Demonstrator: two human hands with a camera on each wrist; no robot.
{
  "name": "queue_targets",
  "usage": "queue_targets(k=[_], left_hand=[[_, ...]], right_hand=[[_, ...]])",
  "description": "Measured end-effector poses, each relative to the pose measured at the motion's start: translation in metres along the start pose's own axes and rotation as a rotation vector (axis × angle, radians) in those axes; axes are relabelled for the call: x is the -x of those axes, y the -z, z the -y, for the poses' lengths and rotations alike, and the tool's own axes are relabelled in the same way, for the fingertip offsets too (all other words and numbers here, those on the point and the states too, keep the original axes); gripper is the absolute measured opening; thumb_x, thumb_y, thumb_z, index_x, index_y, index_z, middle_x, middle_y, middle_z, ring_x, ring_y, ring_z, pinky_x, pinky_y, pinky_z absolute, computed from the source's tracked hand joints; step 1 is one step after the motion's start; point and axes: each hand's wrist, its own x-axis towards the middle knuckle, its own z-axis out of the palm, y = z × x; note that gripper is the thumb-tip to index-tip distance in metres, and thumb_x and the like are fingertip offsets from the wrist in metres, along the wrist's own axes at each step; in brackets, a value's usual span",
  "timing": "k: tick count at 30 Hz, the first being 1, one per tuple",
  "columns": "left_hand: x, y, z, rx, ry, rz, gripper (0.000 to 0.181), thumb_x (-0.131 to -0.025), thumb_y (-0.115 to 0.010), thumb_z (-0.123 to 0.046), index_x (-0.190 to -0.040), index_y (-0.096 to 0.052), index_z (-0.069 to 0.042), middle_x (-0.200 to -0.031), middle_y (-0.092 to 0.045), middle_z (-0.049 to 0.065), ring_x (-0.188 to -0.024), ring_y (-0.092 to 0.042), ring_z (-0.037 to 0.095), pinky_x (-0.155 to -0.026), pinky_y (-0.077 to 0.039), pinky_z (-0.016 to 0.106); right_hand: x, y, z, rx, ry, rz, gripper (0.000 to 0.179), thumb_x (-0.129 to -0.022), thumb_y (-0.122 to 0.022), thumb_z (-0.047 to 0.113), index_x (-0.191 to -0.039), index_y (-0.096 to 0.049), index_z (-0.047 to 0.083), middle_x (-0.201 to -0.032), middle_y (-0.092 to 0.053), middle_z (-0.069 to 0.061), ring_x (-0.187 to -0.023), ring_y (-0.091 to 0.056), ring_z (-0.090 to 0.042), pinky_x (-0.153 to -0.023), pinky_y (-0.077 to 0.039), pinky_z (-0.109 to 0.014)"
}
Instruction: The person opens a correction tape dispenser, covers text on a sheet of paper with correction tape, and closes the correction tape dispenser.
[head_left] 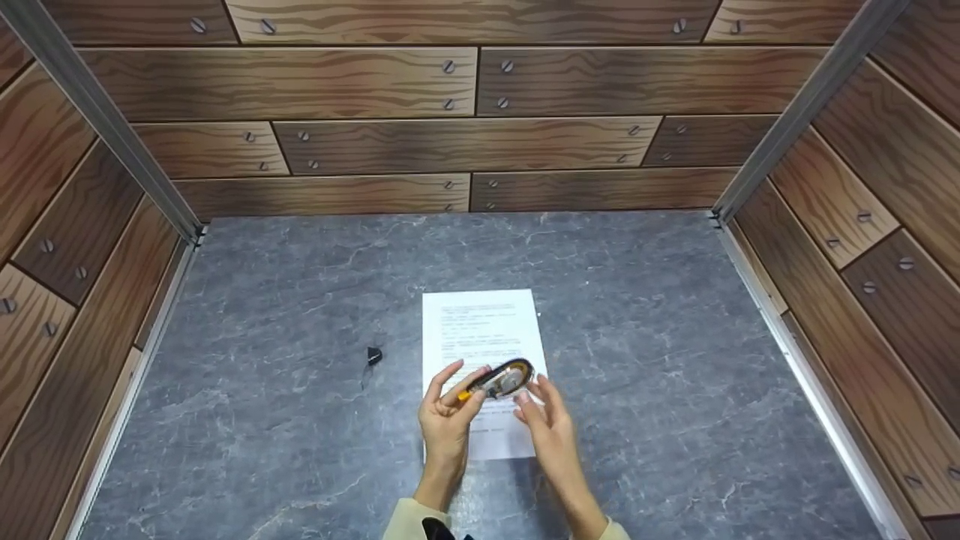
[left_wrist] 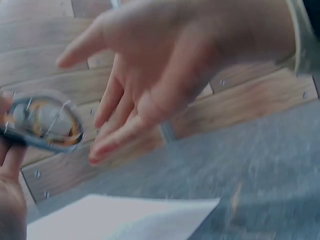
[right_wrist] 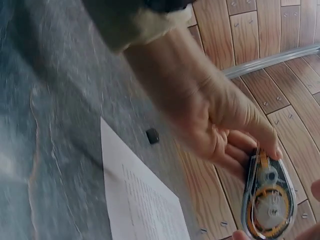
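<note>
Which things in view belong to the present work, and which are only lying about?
Likely in the work:
correction tape, in the left hand
printed sheet, below the tape

Seemingly just lying about:
small black piece, left of the sheet

Over here, the person's bare left hand emerges from a pale cream left sleeve, a black piece sitting against it. The bare right hand has a matching right sleeve, something dark behind its cuff, too cropped to name.
</note>
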Motion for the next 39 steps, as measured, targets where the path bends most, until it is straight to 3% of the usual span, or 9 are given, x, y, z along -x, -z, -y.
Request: queue_targets(k=[4, 11, 14, 18, 22, 28, 34, 36, 39], left_hand=[[0.001, 0.013, 0.005, -0.01, -0.011, 0.159, 0.045, -0.084, -0.069, 0.013, -0.126, -0.059, 0.003, -0.113, -0.071, 0.017, -0.108, -0.068, 0.029, -0.078, -0.055, 0.022], [0.0, 0.026, 0.01, 0.031, -0.044, 0.369, 0.042, -0.08, -0.067, 0.021, -0.12, -0.052, 0.021, -0.113, -0.071, 0.017, -0.112, -0.066, 0.032, -0.089, -0.054, 0.029], [0.0, 0.028, 0.013, 0.044, -0.011, 0.407, 0.039, -0.081, -0.067, 0.019, -0.118, -0.061, 0.012, -0.114, -0.071, 0.015, -0.114, -0.065, 0.03, -0.092, -0.052, 0.03], [0.002, 0.032, 0.016, 0.064, 0.009, 0.387, 0.039, -0.082, -0.068, 0.016, -0.119, -0.064, 0.003, -0.114, -0.071, 0.015, -0.114, -0.065, 0.031, -0.094, -0.052, 0.032], [0.004, 0.033, 0.018, 0.06, -0.003, 0.354, 0.042, -0.082, -0.066, 0.02, -0.122, -0.057, 0.013, -0.114, -0.07, 0.018, -0.113, -0.065, 0.032, -0.092, -0.053, 0.029], [0.006, 0.027, 0.018, 0.029, 0.041, 0.284, 0.059, -0.081, -0.065, 0.02, -0.136, -0.043, 0.017, -0.126, -0.062, 0.028, -0.122, -0.059, 0.032, -0.094, -0.051, 0.027], [0.012, 0.027, 0.016, -0.207, 0.033, 0.183, 0.047, -0.091, -0.06, 0.012, -0.136, -0.047, 0.013, -0.136, -0.054, 0.029, -0.133, -0.049, 0.032, -0.111, -0.036, 0.032], [0.016, 0.029, 0.017, -0.366, -0.011, 0.157, 0.043, -0.092, -0.06, 0.01, -0.134, -0.052, 0.009, -0.137, -0.055, 0.026, -0.134, -0.047, 0.033, -0.113, -0.033, 0.031], [0.023, 0.033, 0.02, -0.741, -0.168, 0.168, 0.043, -0.088, -0.064, 0.008, -0.131, -0.058, 0.006, -0.135, -0.058, 0.022, -0.132, -0.048, 0.039, -0.112, -0.035, 0.039]], right_hand=[[0.0, -0.005, -0.004, -0.176, -0.109, 0.004, 0.058, -0.105, -0.047, 0.017, -0.147, -0.024, -0.017, -0.139, -0.042, -0.038, -0.114, -0.06, -0.035, -0.095, -0.052, -0.036], [-0.001, -0.013, -0.012, -0.348, -0.194, -0.092, 0.041, -0.104, -0.052, 0.02, -0.128, -0.046, -0.012, -0.117, -0.057, -0.019, -0.102, -0.064, -0.022, -0.094, -0.053, -0.035], [0.0, -0.016, -0.013, -0.395, -0.194, -0.134, 0.03, -0.104, -0.052, 0.016, -0.121, -0.047, -0.009, -0.112, -0.057, -0.014, -0.1, -0.064, -0.02, -0.094, -0.053, -0.035], [0.003, -0.021, -0.016, -0.454, -0.21, -0.157, 0.027, -0.104, -0.051, 0.013, -0.12, -0.045, -0.008, -0.114, -0.055, -0.016, -0.102, -0.065, -0.021, -0.096, -0.052, -0.038], [0.003, -0.022, -0.019, -0.465, -0.233, -0.191, 0.032, -0.103, -0.054, 0.014, -0.122, -0.044, -0.01, -0.114, -0.056, -0.017, -0.101, -0.065, -0.022, -0.095, -0.052, -0.039], [-0.006, -0.021, -0.017, -0.445, -0.225, -0.24, 0.036, -0.1, -0.059, 0.016, -0.123, -0.046, -0.01, -0.111, -0.055, -0.014, -0.098, -0.065, -0.021, -0.093, -0.053, -0.038], [-0.021, -0.019, -0.019, -0.464, -0.13, -0.276, 0.026, -0.099, -0.06, 0.011, -0.116, -0.05, -0.006, -0.102, -0.061, -0.012, -0.092, -0.066, -0.02, -0.092, -0.054, -0.039], [-0.027, -0.019, -0.022, -0.474, -0.09, -0.291, 0.023, -0.099, -0.06, 0.009, -0.116, -0.05, -0.005, -0.102, -0.062, -0.011, -0.091, -0.066, -0.02, -0.091, -0.055, -0.039], [-0.036, -0.018, -0.029, -0.491, -0.051, -0.32, 0.023, -0.099, -0.059, 0.007, -0.118, -0.051, -0.004, -0.101, -0.062, -0.011, -0.09, -0.066, -0.02, -0.089, -0.055, -0.038]])
